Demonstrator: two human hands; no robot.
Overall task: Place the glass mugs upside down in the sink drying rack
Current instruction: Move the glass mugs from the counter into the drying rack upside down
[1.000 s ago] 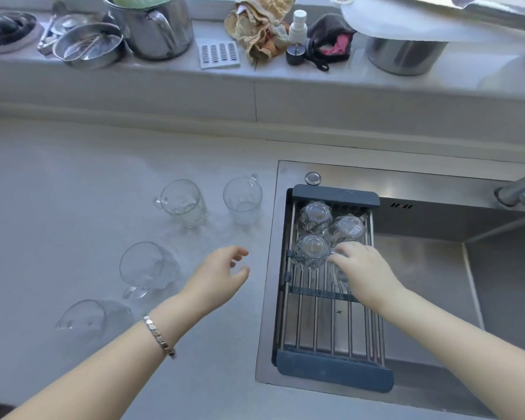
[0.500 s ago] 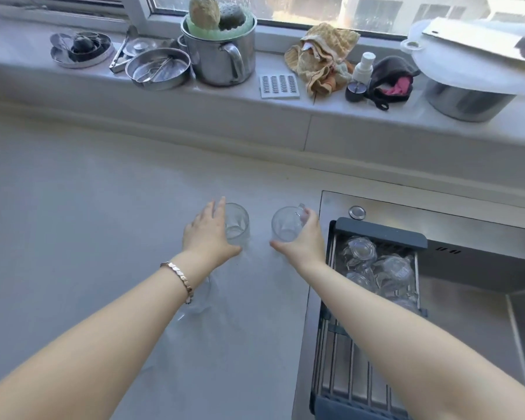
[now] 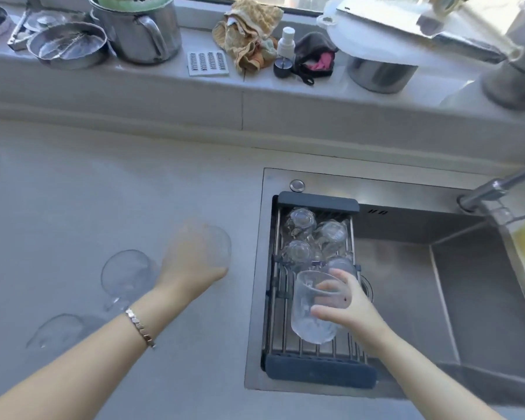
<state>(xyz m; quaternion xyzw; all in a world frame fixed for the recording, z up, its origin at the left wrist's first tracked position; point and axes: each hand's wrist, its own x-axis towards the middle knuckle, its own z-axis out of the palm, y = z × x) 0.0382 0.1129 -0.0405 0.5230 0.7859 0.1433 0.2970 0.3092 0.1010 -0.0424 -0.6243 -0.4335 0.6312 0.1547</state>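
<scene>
My right hand [image 3: 343, 307] grips a clear glass mug [image 3: 311, 310] above the middle of the sink drying rack [image 3: 319, 371], the mug tilted with its mouth toward the rack's far end. Several glass mugs [image 3: 300, 221] stand upside down at the far end of the rack. My left hand [image 3: 191, 262], blurred by motion, holds another glass mug [image 3: 220, 247] over the counter left of the sink. Two more mugs lie on the counter to the left, one [image 3: 125, 275] nearer the hand and one [image 3: 58, 330] at the lower left.
The steel sink [image 3: 406, 298] opens to the right of the rack, with the faucet [image 3: 494, 189] at its far right corner. A window ledge behind holds a steel pot [image 3: 140, 34], a strainer [image 3: 67, 48], cloths [image 3: 249, 31] and a spray bottle [image 3: 285, 45].
Both hands have lifted the two far mugs off the counter. My right hand carried its mug over the rack; my left hand is moving its mug toward the sink.
</scene>
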